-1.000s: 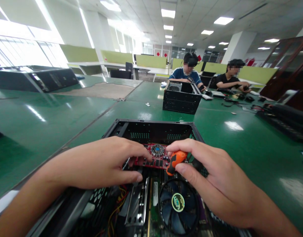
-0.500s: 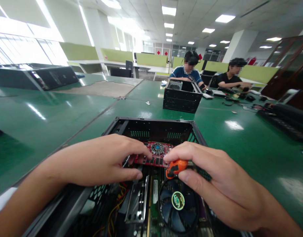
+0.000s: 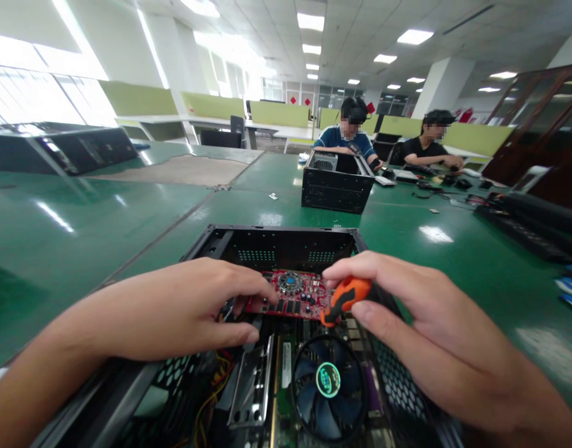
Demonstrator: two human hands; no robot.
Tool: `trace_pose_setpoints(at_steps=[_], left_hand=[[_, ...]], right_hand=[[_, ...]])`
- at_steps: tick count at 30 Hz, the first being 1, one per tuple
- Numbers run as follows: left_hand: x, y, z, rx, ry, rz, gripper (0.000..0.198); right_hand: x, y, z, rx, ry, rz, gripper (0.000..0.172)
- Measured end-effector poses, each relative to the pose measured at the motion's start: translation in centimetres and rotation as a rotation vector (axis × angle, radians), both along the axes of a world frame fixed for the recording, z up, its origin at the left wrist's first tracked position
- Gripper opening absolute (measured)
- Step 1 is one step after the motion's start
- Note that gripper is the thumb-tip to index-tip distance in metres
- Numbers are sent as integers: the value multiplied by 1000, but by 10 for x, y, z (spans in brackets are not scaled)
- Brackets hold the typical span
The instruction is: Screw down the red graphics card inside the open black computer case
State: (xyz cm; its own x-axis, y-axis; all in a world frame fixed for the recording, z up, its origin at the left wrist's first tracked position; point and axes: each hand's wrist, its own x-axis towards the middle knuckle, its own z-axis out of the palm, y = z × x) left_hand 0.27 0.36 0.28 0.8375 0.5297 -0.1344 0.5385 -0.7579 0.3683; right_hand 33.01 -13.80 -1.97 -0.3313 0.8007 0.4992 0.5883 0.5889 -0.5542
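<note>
In front of me stands an open black computer case (image 3: 286,239). A red graphics card (image 3: 309,298) with a small round fan lies across its far part. My left hand (image 3: 211,305) reaches over from the left; its fingertips are at the card's left end, with the thumb apart from them. My right hand (image 3: 407,323) holds an orange-and-black screwdriver (image 3: 346,300) above the card's right end, between thumb and fingers; its shaft is hidden. Nearer to me are a dark CPU fan (image 3: 330,392), a green memory stick (image 3: 286,367) and a metal bracket (image 3: 252,386).
Across the green table (image 3: 249,214) is another black case (image 3: 337,186), with a person (image 3: 346,134) working behind it. A second person (image 3: 428,149) sits further right. A dark case (image 3: 62,149) lies at far left, dark equipment (image 3: 538,230) at right.
My right hand has lifted slightly and turned the screwdriver, showing more of its handle and the card's right end. My left hand stays at the card. The view has shifted slightly.
</note>
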Motion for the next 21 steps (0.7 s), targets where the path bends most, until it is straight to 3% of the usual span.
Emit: trace_pose_setpoints(at_steps=[4, 7, 10, 14, 21], left_hand=[[-1, 0, -1, 23, -9, -5, 28], [-3, 1, -5, 84, -17, -33, 33], [-10, 9, -16, 178, -65, -34, 39], [-31, 27, -37, 181, -12, -43, 47], [-60, 43, -59, 204, 61, -24, 53]], right_hand=[[29, -18, 3, 88, 15, -229, 32], [35, -21, 5, 167, -21, -213, 31], [28, -17, 14, 127, -103, -206, 31], [23, -12, 24, 106, -224, -154, 39], [28, -8, 20, 62, -189, -96, 39]])
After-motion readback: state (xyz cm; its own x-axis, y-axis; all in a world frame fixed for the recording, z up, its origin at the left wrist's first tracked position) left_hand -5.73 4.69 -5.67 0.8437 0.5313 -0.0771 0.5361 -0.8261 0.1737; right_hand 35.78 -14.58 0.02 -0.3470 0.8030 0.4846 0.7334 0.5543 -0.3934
